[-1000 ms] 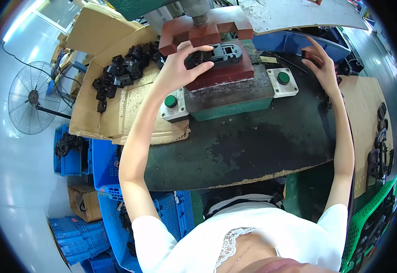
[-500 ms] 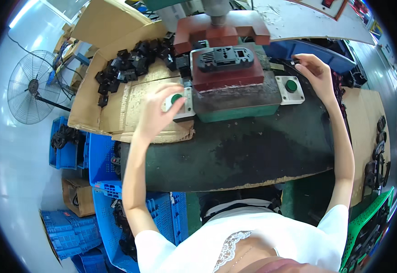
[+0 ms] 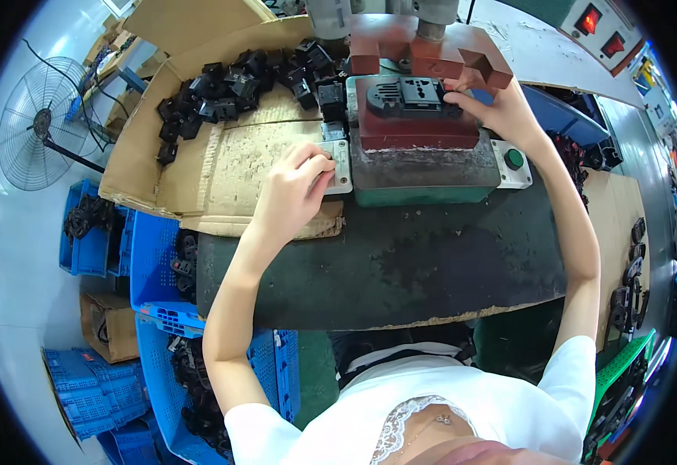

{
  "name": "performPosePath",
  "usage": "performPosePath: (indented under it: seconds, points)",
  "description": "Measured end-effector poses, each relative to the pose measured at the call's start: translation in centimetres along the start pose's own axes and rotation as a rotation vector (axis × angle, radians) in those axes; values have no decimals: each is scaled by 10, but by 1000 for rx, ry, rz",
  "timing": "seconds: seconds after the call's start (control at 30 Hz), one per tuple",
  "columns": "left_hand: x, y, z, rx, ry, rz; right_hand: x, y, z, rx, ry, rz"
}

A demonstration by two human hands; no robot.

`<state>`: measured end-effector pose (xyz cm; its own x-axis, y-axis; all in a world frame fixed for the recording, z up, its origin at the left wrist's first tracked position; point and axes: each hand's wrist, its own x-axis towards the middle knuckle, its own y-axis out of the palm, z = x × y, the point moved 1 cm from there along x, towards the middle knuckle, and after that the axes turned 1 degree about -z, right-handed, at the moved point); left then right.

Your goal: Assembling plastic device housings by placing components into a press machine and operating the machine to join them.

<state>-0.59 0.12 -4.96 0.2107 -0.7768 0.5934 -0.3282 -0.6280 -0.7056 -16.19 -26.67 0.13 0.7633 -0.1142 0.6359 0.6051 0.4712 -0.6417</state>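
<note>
A black slotted plastic housing (image 3: 412, 94) lies on the dark red block (image 3: 420, 133) under the raised red press head (image 3: 431, 56). At the housing's right end is my right hand (image 3: 501, 112), its thumb and fingertips pinched on a small black piece mostly hidden between them. My left hand (image 3: 296, 186) is closed, fingers curled in, over the left metal button box (image 3: 342, 167), hiding its green button. To the right of the block, the other button box carries a green button (image 3: 514, 160), with no hand on it.
Several black square parts (image 3: 226, 93) lie in an open cardboard box (image 3: 141, 147) on the left. Blue crates (image 3: 152, 263) with black parts stand lower left. A fan (image 3: 41, 120) stands beyond. Two lit red switches (image 3: 589, 19) show at upper right. Black parts (image 3: 629, 287) rest on cardboard at right.
My right hand has moved left from beside the block to the housing's right end, under the press head. My left hand's fingers have curled in over the left button. The view has shifted a little.
</note>
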Motion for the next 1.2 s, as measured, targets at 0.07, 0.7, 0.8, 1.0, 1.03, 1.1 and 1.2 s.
performPosePath:
  seconds: [0.07, 0.7, 0.8, 1.0, 1.03, 1.1, 1.2]
  points:
    - [2, 0, -1, -32, 18, -10, 2, -5, 2, 27, 4, 41]
    - [-1, -5, -1, 13, 50, 41, 1, -4, 19, -322, -146, 165]
    - [0, -2, -2, 14, 75, 5, 1, -2, 21, -333, -119, 177]
    - [0, -4, -3, -35, -37, 13, -2, -5, 11, -194, -48, 157]
    - [1, -6, -4, -26, -48, 28, -1, -6, 11, -186, -25, 161]
    - [2, -8, -5, -19, -51, 46, -3, -9, 12, -180, 2, 160]
    - [1, -8, -7, 21, -36, 88, -12, -17, 10, -283, -62, 111]
